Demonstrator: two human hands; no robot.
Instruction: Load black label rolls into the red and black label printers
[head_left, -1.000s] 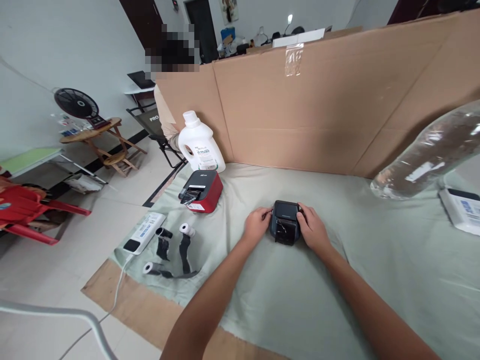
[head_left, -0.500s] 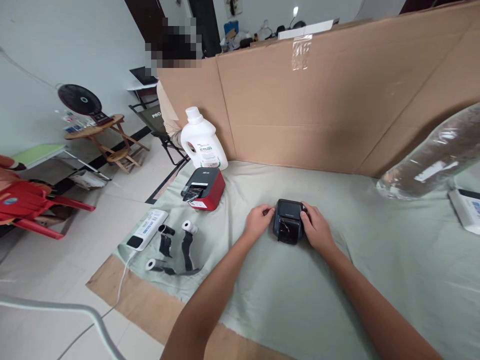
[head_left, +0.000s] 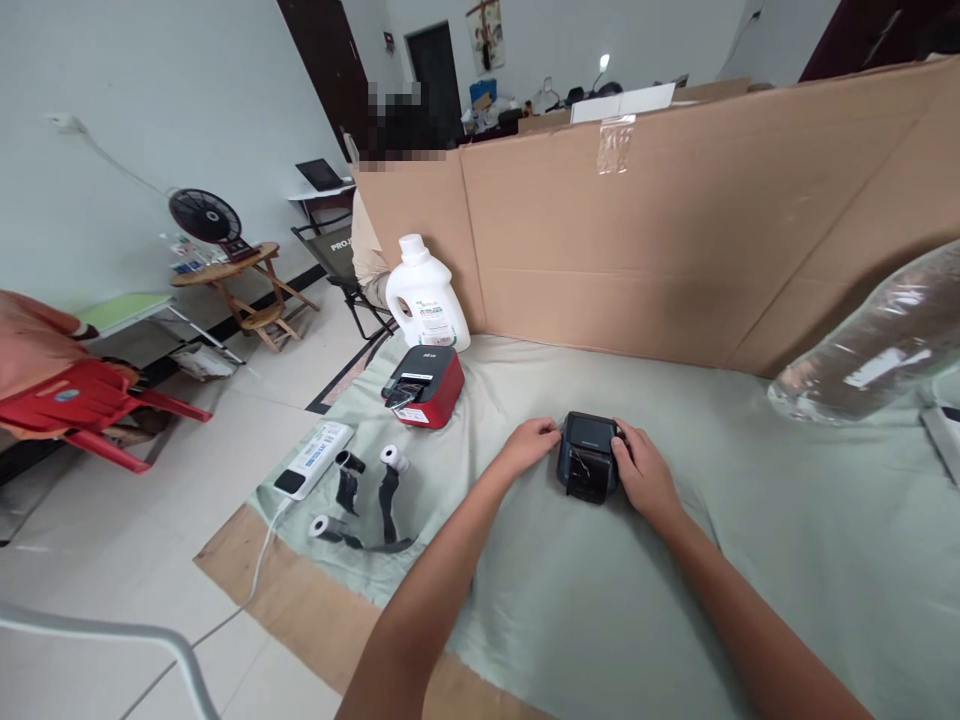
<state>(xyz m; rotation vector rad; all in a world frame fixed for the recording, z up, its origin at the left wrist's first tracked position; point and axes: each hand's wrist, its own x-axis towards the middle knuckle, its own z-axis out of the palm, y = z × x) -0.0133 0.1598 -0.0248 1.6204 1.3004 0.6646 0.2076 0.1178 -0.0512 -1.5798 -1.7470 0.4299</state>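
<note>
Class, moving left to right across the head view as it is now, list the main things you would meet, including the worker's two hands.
Fan → white device with a cord → red and black machine → left hand → small black machine → right hand → plastic-wrapped bundle.

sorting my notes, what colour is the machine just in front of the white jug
The machine has red sides and a dark top, best in the head view.
</note>
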